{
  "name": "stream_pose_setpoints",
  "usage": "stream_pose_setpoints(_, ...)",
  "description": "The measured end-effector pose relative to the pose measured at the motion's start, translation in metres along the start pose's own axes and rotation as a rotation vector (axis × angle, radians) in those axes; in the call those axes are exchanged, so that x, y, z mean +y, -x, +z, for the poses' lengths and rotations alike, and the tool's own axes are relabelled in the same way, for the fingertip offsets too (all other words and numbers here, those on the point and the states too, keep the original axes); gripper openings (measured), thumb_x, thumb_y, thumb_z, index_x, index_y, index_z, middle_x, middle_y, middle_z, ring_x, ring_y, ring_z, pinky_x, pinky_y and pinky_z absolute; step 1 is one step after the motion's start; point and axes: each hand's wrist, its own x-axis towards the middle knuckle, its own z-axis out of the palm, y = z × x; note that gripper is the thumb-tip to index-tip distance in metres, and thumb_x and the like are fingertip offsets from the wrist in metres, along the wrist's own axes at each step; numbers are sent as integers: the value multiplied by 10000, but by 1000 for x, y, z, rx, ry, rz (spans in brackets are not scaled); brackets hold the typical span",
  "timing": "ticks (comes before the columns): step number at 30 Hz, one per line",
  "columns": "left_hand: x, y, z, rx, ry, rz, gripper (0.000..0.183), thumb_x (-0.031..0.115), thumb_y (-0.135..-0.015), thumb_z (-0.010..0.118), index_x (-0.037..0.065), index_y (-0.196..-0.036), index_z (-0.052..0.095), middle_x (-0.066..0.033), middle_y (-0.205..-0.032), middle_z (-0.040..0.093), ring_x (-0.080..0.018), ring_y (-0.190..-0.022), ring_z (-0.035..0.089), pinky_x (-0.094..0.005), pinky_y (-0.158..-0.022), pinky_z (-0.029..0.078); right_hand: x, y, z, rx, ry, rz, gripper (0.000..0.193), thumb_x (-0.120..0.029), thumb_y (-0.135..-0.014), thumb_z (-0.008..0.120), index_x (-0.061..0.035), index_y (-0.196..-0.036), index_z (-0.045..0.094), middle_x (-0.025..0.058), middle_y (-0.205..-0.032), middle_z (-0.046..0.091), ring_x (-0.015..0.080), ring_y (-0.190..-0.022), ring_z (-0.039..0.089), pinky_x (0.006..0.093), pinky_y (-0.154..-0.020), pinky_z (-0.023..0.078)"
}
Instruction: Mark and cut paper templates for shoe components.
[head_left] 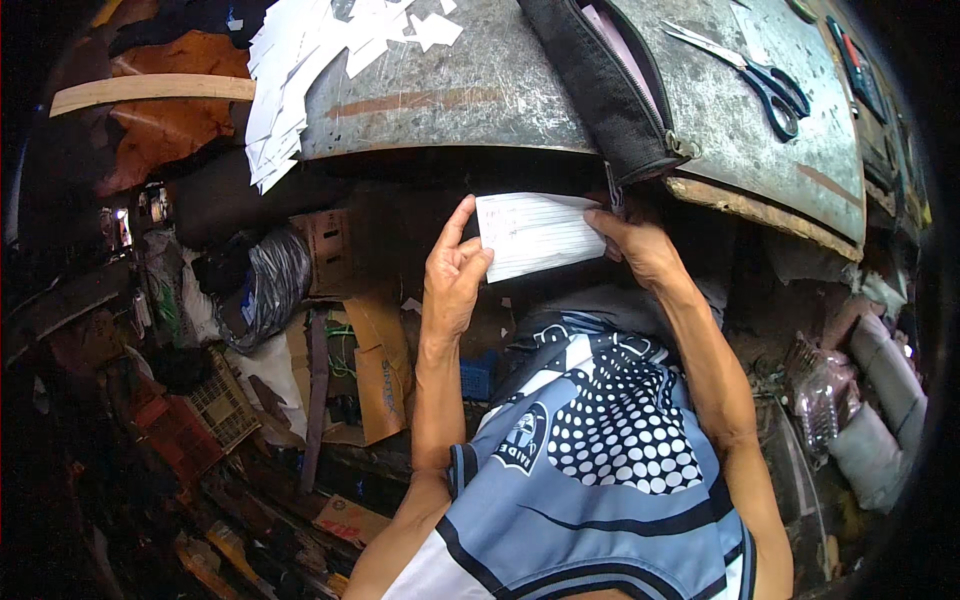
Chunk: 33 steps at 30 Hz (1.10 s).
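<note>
A lined white sheet of paper (540, 236) with some handwriting is held up in front of the table's near edge. My left hand (455, 270) grips its left edge, thumb against the paper and index finger stretched up along the side. My right hand (637, 243) pinches the right end with the thumb on top; its other fingers are mostly hidden behind the sheet. Just above the right hand, a long black zippered pouch (625, 125) lies partly unzipped on the table, its end hanging over the edge near my fingers. Something pale pink shows inside it.
The worn metal-topped table (440, 110) carries white paper pieces (290, 70) at left and dark-handled scissors (765, 85) at right. A wooden strip (150, 92) lies over brown leather (185, 125). Below left are a black plastic bag (275, 280), crates (185, 435) and cardboard (378, 375).
</note>
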Motion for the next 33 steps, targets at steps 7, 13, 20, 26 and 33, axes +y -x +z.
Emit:
stream_pose_setpoints(7, 0, 1, 1, -9, 24, -22, 660, -50, -875, 501, -24, -1481, 240, -210, -1093, 670, -157, -968, 658, -271, -882, 499, -2, 2, 1, -47, -33, -49, 331, -208, -854, 702, 8, -1091, 622, -31, -657, 484, 59, -517, 392, 233, -471, 304)
stream_pose_setpoints(13, -1, 2, 1, 0, 58, -19, 647, -53, -878, 499, -38, -1474, 248, -206, -1091, 670, -158, -966, 658, -275, -884, 502, 3, 1, 1, -33, -9, -28, 331, -205, -852, 700, 10, -1090, 619, -33, -655, 477, 61, -515, 391, 234, -471, 306)
stream_pose_setpoints(20, -2, 3, 2, 3, 55, -8, 645, 11, -881, 533, -102, -1448, 248, -221, -1120, 662, -201, -982, 678, -300, -864, 539, -4, 6, 4, -22, -5, -58, 333, -191, -855, 693, 10, -1108, 614, -33, -654, 472, 61, -522, 395, 234, -478, 311)
stream_pose_setpoints(26, -6, 3, 1, 26, 69, -34, 528, 31, -903, 529, -90, -1392, 372, -195, -1107, 667, -191, -934, 688, -284, -768, 574, -5, 9, 5, -19, -24, -74, 328, -181, -857, 688, 8, -1115, 613, -35, -649, 475, 60, -517, 390, 231, -479, 303)
stream_pose_setpoints(33, -4, 4, 1, -27, 45, -22, 480, 42, -912, 526, -83, -1362, 417, -174, -1068, 674, -157, -804, 683, -266, -618, 580, -6, 11, 6, -21, -64, -44, 247, -198, -860, 695, -17, -1018, 640, -48, -617, 462, 57, -515, 383, 237, -478, 291)
